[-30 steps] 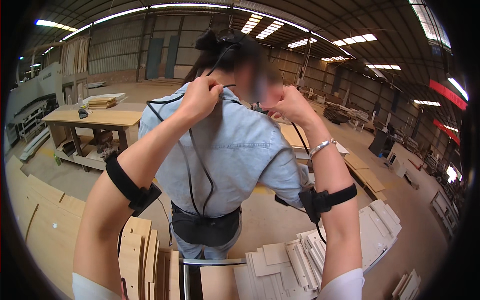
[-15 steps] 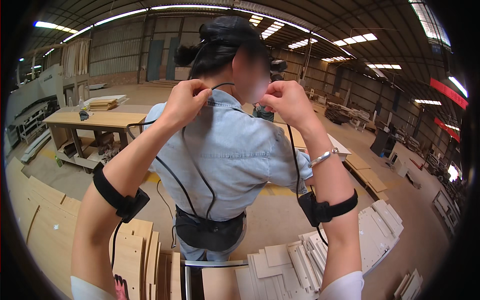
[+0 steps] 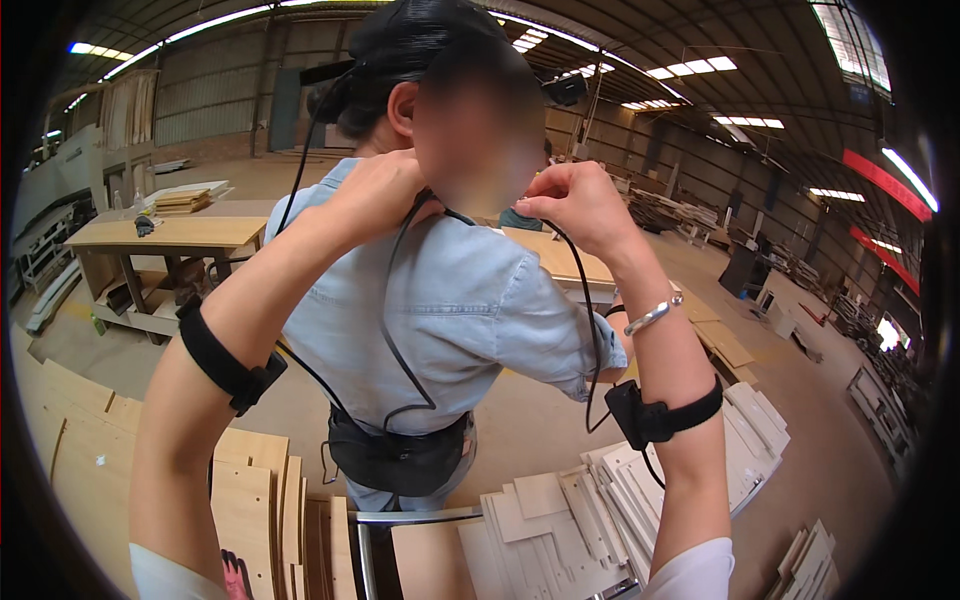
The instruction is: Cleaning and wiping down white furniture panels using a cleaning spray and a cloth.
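Note:
A person in a light blue denim shirt (image 3: 440, 310) stands before me, turned partly to the right. At the collar my left hand (image 3: 385, 195) is closed on a black cable (image 3: 388, 270), which hangs from it down the person's back. Some of its fingers are hidden behind the neck and collar. My right hand (image 3: 585, 205) is raised beside the person's chin, thumb and forefinger pinched together; what lies between them is too small to make out. Another stretch of cable (image 3: 590, 300) loops below that hand. A black waist pouch (image 3: 400, 455) sits at the person's lower back.
Stacked wooden panels (image 3: 245, 490) lie at the lower left, with a pink glove (image 3: 235, 575) near them. White panels (image 3: 560, 530) are piled at the lower right. A workbench (image 3: 165, 232) stands at the back left. Black straps with small boxes (image 3: 640, 415) circle my forearms.
The person has turned toward the right and appears closer. My left hand has moved in against the collar, partly behind the neck. My right hand stays raised in a pinch.

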Action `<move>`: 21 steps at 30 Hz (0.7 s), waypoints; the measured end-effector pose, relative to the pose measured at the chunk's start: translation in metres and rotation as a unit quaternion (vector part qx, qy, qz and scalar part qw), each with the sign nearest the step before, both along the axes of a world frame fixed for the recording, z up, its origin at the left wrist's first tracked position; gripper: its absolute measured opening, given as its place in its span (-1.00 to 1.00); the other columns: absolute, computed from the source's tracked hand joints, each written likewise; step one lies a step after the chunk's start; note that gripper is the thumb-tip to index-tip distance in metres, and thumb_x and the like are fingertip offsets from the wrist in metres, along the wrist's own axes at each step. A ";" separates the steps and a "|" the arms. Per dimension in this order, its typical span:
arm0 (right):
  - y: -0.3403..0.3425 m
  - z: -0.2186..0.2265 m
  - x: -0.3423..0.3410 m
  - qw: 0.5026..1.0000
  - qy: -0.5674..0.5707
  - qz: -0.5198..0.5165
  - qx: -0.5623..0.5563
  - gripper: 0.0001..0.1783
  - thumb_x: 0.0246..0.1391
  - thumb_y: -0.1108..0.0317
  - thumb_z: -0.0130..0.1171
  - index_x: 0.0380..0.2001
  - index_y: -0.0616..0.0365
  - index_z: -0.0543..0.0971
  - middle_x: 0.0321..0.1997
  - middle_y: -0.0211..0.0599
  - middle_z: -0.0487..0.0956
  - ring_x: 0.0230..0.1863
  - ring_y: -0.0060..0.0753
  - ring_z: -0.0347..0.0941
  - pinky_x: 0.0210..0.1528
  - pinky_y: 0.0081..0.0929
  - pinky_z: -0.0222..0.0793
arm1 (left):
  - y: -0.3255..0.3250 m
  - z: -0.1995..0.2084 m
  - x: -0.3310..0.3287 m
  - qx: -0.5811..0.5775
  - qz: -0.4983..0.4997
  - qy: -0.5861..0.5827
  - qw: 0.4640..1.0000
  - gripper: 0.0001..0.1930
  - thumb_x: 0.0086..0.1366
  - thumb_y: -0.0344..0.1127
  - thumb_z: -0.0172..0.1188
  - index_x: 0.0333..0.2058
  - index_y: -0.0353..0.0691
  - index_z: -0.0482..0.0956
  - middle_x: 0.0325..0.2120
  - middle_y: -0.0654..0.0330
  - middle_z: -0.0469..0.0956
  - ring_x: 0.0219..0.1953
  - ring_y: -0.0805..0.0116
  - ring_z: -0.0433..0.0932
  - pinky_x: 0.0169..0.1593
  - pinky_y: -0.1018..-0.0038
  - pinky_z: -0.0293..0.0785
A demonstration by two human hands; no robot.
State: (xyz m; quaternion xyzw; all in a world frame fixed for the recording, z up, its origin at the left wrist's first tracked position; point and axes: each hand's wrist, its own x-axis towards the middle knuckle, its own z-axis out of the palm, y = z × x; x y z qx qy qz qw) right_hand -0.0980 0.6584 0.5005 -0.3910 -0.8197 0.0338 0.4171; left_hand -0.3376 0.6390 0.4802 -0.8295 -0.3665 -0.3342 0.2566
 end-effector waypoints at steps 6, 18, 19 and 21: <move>-0.021 -0.016 -0.028 0.988 0.038 0.007 0.149 -0.81 -0.28 0.37 0.30 -0.58 0.26 0.56 -0.55 -0.22 0.50 -0.51 -0.36 0.44 -0.40 -0.47 0.35 | -0.007 -0.006 -0.012 0.083 -0.032 0.020 0.996 -0.89 0.03 -0.37 0.18 -0.51 -0.30 0.57 -0.52 0.13 0.44 -0.38 0.12 0.43 -0.28 0.31 0.37; -0.020 -0.046 -0.079 0.943 0.157 0.123 0.267 -0.88 -0.27 0.54 0.26 -0.63 0.31 0.50 -0.59 -0.25 0.45 -0.56 -0.39 0.39 -0.51 -0.54 0.26 | 0.001 -0.020 -0.019 0.022 -0.161 -0.184 0.969 -0.83 -0.05 -0.34 0.26 -0.41 -0.20 0.63 -0.55 0.21 0.51 -0.45 0.33 0.43 -0.35 0.49 0.32; -0.017 -0.047 -0.077 0.939 0.161 0.119 0.280 -0.89 -0.28 0.55 0.27 -0.63 0.31 0.51 -0.59 -0.25 0.46 -0.56 -0.39 0.39 -0.50 -0.54 0.27 | 0.002 -0.021 -0.017 0.023 -0.160 -0.188 0.969 -0.83 -0.05 -0.35 0.26 -0.41 -0.20 0.63 -0.55 0.21 0.51 -0.45 0.33 0.43 -0.34 0.49 0.32; -0.014 -0.050 -0.075 0.935 0.162 0.117 0.294 -0.89 -0.28 0.55 0.27 -0.63 0.31 0.51 -0.59 -0.25 0.46 -0.55 -0.39 0.39 -0.49 -0.54 0.27 | 0.005 -0.022 -0.013 0.035 -0.169 -0.203 0.964 -0.85 -0.10 -0.31 0.27 -0.49 -0.18 0.64 -0.56 0.20 0.53 -0.45 0.28 0.47 -0.34 0.44 0.38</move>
